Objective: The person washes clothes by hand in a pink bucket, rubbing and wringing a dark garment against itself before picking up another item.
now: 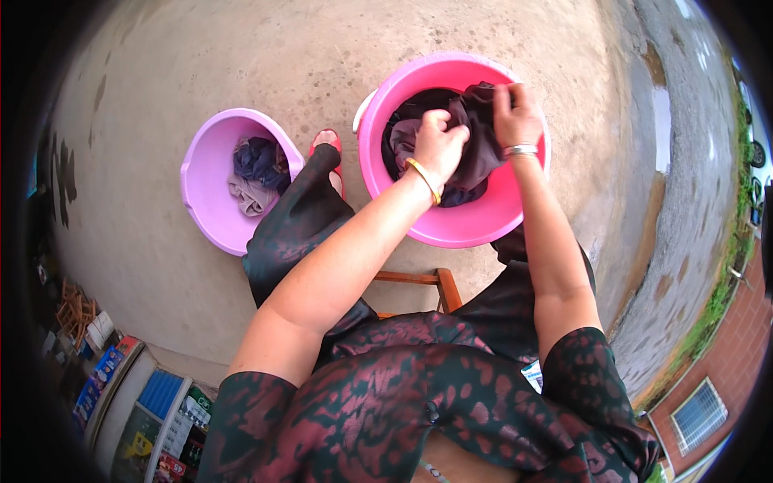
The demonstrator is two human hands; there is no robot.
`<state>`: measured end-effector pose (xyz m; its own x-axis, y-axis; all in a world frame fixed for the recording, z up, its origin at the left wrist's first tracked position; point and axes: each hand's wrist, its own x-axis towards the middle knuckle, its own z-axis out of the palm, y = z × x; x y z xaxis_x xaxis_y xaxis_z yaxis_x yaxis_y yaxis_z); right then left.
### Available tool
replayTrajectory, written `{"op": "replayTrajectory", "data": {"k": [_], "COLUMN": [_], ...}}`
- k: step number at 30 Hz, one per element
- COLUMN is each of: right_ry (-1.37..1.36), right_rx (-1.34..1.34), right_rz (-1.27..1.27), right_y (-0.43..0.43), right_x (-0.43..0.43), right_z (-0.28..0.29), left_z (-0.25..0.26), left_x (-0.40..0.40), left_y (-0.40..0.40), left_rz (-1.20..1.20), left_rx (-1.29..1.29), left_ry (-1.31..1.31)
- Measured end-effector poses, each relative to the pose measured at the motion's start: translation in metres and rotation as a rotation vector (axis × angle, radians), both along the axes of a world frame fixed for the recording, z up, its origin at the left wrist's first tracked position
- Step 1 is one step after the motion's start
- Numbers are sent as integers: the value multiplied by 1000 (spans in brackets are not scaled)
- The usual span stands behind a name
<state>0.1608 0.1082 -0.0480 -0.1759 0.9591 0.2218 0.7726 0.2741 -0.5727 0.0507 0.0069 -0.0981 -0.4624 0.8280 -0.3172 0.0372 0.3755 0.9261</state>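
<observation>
Between my legs stands a deep pink plastic bucket [477, 226] with dark and mauve clothes in it. My left hand [438, 145], a gold bangle at its wrist, has its fingers curled on a dark brown-purple garment [480, 145]. On the far right side of the bucket my right hand [518, 119], with a silver bracelet, grips the same garment, which is lifted partly up the wall. That hand is slightly blurred. Under it a mauve cloth [403, 136] and a dark blue cloth [465, 196] show in the bucket.
A lilac plastic tub [208, 202] at the left holds a navy garment [259, 160] and a pale mauve one [250, 196]. The wooden stool [447, 290] is under me. Stocked shelves [157, 416] stand lower left. Wet pavement [676, 199] runs along the right.
</observation>
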Motion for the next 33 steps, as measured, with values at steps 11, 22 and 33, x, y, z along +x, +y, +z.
{"op": "replayTrajectory", "data": {"k": [11, 22, 33], "right_ry": [-352, 102, 894], "right_rx": [-853, -831, -977], "right_rz": [210, 197, 275], "right_y": [-44, 16, -44], "right_x": [-24, 12, -4], "right_z": [-172, -139, 110], "left_z": [142, 110, 59], "left_x": [-4, -6, -26], "left_y": [-34, -27, 4], "left_rz": [-141, -155, 145], "left_rx": [-133, -275, 90], "left_ry": [-727, -615, -929]}}
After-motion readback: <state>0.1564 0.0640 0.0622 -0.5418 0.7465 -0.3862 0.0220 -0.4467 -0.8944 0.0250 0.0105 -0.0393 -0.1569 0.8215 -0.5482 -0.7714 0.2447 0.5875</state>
